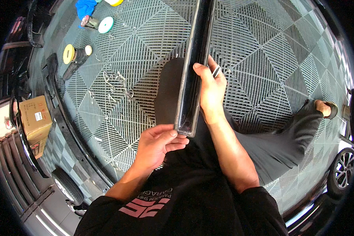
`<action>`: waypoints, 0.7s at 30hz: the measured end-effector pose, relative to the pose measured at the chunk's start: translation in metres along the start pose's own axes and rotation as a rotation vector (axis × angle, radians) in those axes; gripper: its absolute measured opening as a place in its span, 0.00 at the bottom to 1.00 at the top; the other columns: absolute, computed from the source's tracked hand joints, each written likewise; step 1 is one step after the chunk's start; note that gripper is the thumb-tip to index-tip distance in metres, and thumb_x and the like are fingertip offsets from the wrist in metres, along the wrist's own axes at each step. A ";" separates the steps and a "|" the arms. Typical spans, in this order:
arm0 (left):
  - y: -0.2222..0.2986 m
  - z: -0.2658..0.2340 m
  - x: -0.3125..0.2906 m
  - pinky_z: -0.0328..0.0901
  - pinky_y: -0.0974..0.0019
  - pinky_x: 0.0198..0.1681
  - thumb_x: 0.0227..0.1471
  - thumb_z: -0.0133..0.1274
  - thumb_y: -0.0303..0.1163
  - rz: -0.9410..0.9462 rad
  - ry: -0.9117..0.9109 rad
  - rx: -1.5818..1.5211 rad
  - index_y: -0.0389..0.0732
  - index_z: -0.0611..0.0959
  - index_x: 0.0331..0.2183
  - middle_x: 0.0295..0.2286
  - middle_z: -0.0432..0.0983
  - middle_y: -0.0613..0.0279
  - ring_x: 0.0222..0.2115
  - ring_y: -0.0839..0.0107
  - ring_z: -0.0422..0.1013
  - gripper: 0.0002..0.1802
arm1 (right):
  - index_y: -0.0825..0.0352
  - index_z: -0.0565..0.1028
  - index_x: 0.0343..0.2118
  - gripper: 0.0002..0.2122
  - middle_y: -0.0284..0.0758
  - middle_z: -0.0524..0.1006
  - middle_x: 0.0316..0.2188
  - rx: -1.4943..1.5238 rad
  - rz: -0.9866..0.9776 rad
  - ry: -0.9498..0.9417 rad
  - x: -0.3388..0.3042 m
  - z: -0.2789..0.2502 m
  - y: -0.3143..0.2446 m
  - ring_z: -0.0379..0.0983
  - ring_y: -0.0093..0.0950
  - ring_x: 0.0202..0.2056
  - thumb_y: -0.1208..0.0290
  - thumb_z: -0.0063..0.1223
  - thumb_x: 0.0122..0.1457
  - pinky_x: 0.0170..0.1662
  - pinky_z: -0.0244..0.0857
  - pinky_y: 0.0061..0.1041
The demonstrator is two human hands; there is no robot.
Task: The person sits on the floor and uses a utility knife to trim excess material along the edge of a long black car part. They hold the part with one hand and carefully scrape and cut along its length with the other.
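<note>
Long black strip (191, 90) held up over dark trouser leg (167, 90). Left hand (155, 146) pinches strip's near corner, thumb and fingers almost closed. Right hand (213, 88) curls round right side farther up, thumb on top. Far end cut off; length hard to tell. Yellow-ended tool (78, 59) on grey floor (259, 59).

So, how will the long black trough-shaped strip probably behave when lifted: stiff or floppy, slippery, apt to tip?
The long black trough-shaped strip is probably stiff: it runs straight past the right hand without an obvious bend. Its glossy inside may feel slippery. It might tip forward, because the left hand holds its near end and much extends beyond both hands.
</note>
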State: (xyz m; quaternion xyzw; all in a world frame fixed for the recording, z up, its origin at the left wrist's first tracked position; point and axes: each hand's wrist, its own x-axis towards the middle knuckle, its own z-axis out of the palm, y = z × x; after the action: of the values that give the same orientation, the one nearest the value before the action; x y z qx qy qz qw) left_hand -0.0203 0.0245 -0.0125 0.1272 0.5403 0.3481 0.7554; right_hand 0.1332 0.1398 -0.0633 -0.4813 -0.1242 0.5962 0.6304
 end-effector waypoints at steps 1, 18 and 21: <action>0.000 0.000 0.001 0.78 0.58 0.38 0.58 0.49 0.24 0.000 0.002 -0.006 0.24 0.76 0.44 0.35 0.79 0.40 0.34 0.54 0.80 0.14 | 0.79 0.65 0.57 0.26 0.37 0.78 0.36 -0.012 0.006 0.012 0.000 0.001 0.000 0.75 0.21 0.34 0.76 0.56 0.54 0.40 0.69 0.20; -0.023 0.001 0.015 0.64 0.74 0.22 0.61 0.51 0.35 0.256 0.166 0.338 0.35 0.77 0.35 0.21 0.73 0.64 0.19 0.76 0.70 0.12 | 0.83 0.62 0.58 0.31 0.29 0.75 0.30 -0.124 -0.058 0.023 0.012 -0.008 0.026 0.67 0.15 0.29 0.70 0.58 0.54 0.35 0.63 0.14; -0.026 0.003 0.016 0.62 0.74 0.22 0.62 0.51 0.38 0.260 0.195 0.375 0.36 0.76 0.34 0.19 0.71 0.66 0.19 0.78 0.68 0.13 | 0.83 0.62 0.58 0.31 0.27 0.73 0.27 -0.159 -0.075 0.012 0.015 -0.011 0.031 0.64 0.13 0.26 0.70 0.58 0.54 0.31 0.61 0.13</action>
State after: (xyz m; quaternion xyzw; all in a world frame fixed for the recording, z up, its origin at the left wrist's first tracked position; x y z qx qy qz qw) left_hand -0.0051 0.0173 -0.0380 0.2995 0.6447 0.3466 0.6120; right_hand 0.1255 0.1421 -0.0987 -0.5284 -0.1852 0.5575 0.6129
